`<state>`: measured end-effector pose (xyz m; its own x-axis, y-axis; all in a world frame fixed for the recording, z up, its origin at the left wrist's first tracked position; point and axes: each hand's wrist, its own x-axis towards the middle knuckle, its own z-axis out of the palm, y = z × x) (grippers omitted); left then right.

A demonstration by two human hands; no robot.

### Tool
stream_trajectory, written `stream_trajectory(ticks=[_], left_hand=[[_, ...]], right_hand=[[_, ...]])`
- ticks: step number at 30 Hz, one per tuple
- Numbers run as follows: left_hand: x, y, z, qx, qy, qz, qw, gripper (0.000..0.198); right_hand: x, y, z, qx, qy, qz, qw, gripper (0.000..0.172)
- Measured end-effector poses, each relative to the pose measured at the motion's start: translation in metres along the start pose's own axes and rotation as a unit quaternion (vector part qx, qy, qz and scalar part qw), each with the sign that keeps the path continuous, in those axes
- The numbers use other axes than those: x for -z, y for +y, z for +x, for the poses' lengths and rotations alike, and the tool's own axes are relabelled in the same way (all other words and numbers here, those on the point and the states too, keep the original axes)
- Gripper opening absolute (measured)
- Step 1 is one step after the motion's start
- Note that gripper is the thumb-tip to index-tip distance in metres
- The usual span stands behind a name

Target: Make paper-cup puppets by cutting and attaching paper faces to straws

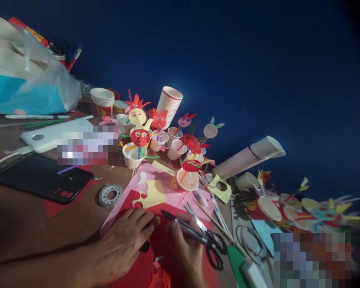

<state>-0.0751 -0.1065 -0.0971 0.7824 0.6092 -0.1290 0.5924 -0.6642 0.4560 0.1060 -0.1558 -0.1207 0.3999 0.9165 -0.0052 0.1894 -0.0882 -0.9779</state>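
My left hand (124,240) lies flat with fingers spread on a red paper sheet (165,236), its fingertips beside a small yellow paper disc (157,220). My right hand (187,250) is closed around a black marker pen (183,226), whose tip points left at the red sheet near the disc. A pink sheet with a yellow cut-out (151,192) lies under the red one. Black-handled scissors (208,236) rest just right of my right hand.
Paper cups with paper faces on straws (156,136) crowd the table behind the sheets. A cup stack (169,104), a tape roll (110,195), a black tablet (39,176), a plastic bag (27,80) and a rolled paper tube (249,158) surround them.
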Motion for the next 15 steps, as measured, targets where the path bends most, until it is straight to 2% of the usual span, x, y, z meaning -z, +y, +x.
stream_trajectory(ticks=[4,8,15], left_hand=[[0.0065,0.0010,0.0034,-0.005,-0.006,-0.007,1.000,0.054],[0.0102,-0.0003,0.0059,-0.015,-0.009,-0.017,1.000,0.046],[0.0038,0.0007,0.0088,0.015,-0.024,-0.002,1.000,0.044]], right_hand=[[-0.0042,0.0064,-0.0040,0.000,-0.010,-0.005,1.000,0.013],[-0.0017,0.0057,-0.0037,0.024,-0.030,-0.067,0.997,0.011],[-0.0024,-0.0002,0.0001,0.035,-0.056,-0.053,0.996,0.007]])
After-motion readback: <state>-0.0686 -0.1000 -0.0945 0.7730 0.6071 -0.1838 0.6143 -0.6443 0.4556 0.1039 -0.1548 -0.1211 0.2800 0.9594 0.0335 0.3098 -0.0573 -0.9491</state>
